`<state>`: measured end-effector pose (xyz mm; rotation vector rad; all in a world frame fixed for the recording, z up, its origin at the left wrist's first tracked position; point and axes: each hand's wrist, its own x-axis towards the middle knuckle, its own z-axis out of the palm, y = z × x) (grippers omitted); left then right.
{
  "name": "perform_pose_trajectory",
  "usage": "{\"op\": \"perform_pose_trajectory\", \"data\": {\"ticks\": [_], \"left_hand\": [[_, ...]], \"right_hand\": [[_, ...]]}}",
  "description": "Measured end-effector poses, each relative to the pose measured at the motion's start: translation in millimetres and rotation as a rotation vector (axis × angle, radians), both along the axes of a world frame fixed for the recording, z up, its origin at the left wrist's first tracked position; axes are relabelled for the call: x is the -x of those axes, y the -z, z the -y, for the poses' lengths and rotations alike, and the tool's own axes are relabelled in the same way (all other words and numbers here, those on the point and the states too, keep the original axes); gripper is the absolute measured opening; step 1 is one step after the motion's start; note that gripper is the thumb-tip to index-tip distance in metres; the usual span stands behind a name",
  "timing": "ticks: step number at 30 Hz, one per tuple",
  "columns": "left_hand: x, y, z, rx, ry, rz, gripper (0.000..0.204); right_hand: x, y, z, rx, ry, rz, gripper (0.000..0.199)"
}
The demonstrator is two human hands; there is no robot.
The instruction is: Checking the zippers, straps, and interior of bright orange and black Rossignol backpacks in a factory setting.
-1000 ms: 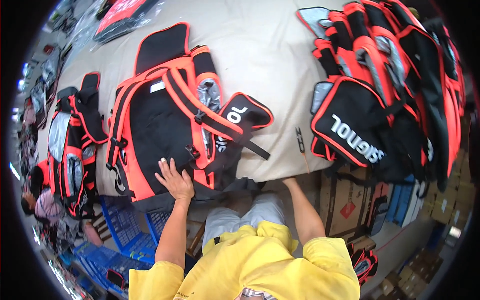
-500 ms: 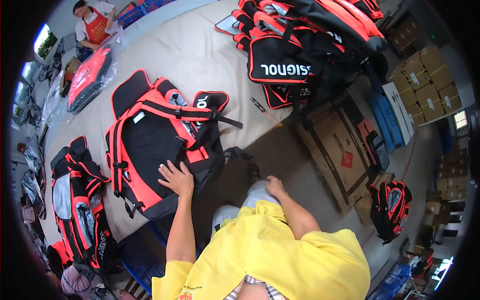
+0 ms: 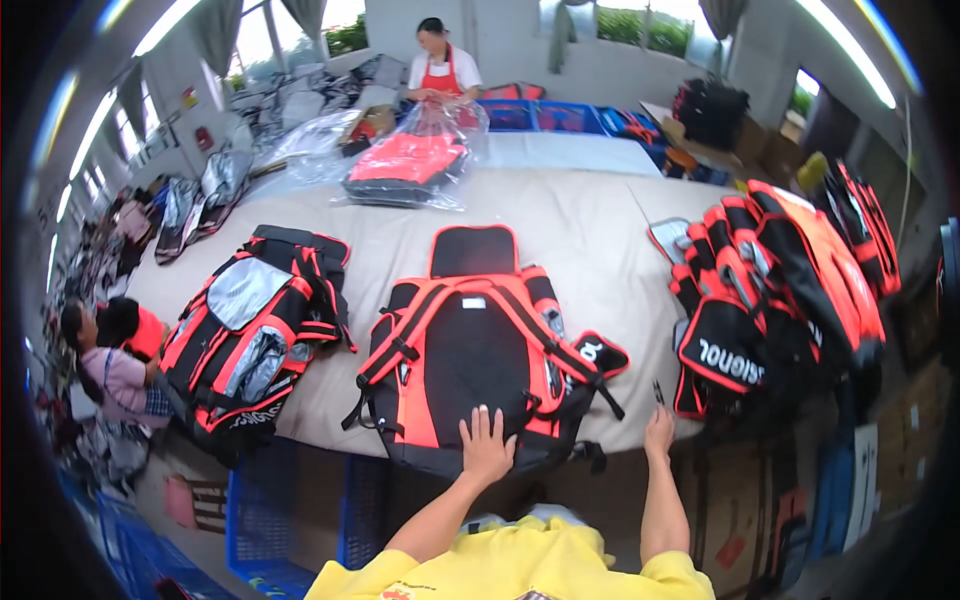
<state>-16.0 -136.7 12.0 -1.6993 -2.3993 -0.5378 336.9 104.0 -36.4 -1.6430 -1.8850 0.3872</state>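
A black and coral-red backpack (image 3: 470, 345) lies on the cloth-covered table in front of me, its shoulder straps facing up and its top flap spread toward the far side. My left hand (image 3: 487, 447) rests flat on the lower part of its black back panel, fingers stretched out. To the right, at the table's near edge, my right hand (image 3: 659, 436) is closed round the handle end of small thread snips (image 3: 657, 391). The dark tips of the snips point away from me. My fingers hide most of the handle.
Another backpack (image 3: 250, 330) lies at the left, and a heap of backpacks (image 3: 770, 290) stands at the right. Farther back is a bagged backpack (image 3: 410, 165), with a person in a red apron (image 3: 440, 75) behind it. A blue crate (image 3: 290, 530) sits below the near edge.
My right hand has gone from beside my leg to the table edge and taken hold of the snips. My left hand stays on the backpack. The view has swung up and left.
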Motion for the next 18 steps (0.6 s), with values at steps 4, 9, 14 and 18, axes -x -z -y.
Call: {"op": "perform_pose_trajectory", "data": {"ticks": [4, 9, 14, 18], "left_hand": [[0.0, -4.8, 0.6, 0.077, 0.000, 0.020, 0.072], [-0.4, -16.4, -3.7, 0.195, -0.024, 0.054, 0.072], [16.8, -33.7, -5.9, 0.228, 0.044, 0.110, 0.068], [60.9, -58.1, -8.0, 0.191, 0.202, 0.305, 0.049]], "right_hand": [[13.8, 18.9, -35.5, 0.341, 0.184, 0.288, 0.048], [31.4, 53.9, -45.0, 0.176, 0.255, 0.416, 0.042], [-2.1, 80.4, -72.9, 0.330, 0.199, -0.105, 0.029], [-6.8, 42.7, -50.1, 0.533, 0.526, -0.803, 0.016]]}}
